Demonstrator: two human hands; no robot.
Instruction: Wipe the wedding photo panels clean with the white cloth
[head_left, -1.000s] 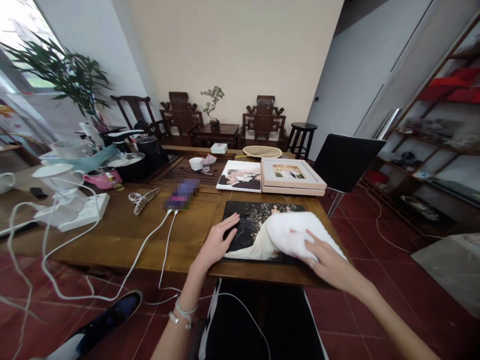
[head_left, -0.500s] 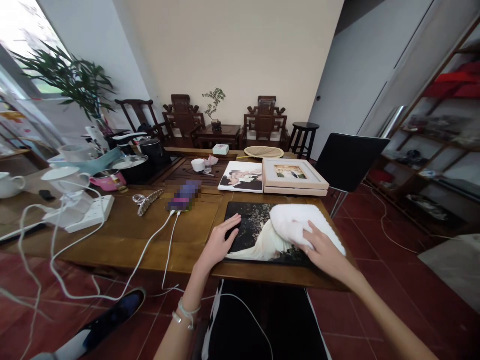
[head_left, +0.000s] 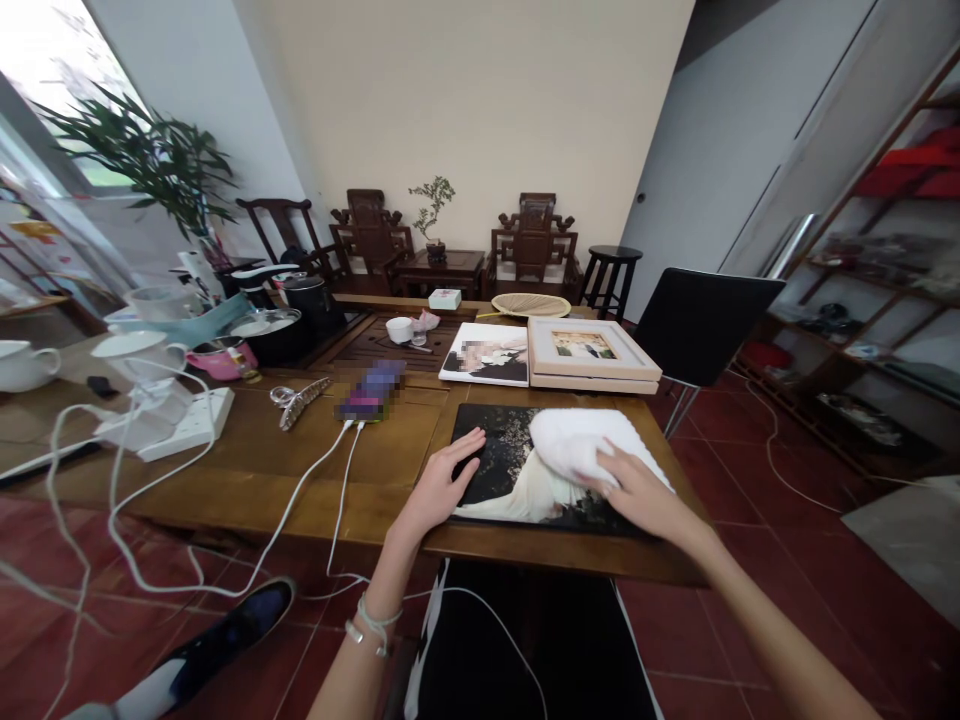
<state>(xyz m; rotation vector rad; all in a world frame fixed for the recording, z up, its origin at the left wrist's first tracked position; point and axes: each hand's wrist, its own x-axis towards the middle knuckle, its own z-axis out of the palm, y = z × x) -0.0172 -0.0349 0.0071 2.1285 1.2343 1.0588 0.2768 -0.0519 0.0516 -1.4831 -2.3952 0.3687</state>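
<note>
A dark photo panel (head_left: 495, 455) with a pale gown printed on it lies flat near the table's front edge. My left hand (head_left: 444, 482) rests on its left side, fingers stretched out and holding nothing. On the right half of the panel is a folded, fluffy white towel (head_left: 577, 435), with my right hand (head_left: 636, 490) bent over its near side and pressing it down. The towel hides the panel's upper right part. Just behind the panel lie a white-edged photo print (head_left: 486, 365) and a framed photo (head_left: 592, 350) in a pale pink frame.
Left on the wooden table (head_left: 375, 480) are a phone (head_left: 371, 390) with white cables, a hair claw clip (head_left: 304, 402) and a power strip (head_left: 187, 425). Farther back stand a white cup (head_left: 399, 329), a woven fan (head_left: 531, 304) and pots. A black chair (head_left: 709, 325) stands right.
The towel and my right hand have slid a little to the left across the panel. My left hand stays in place on its left side.
</note>
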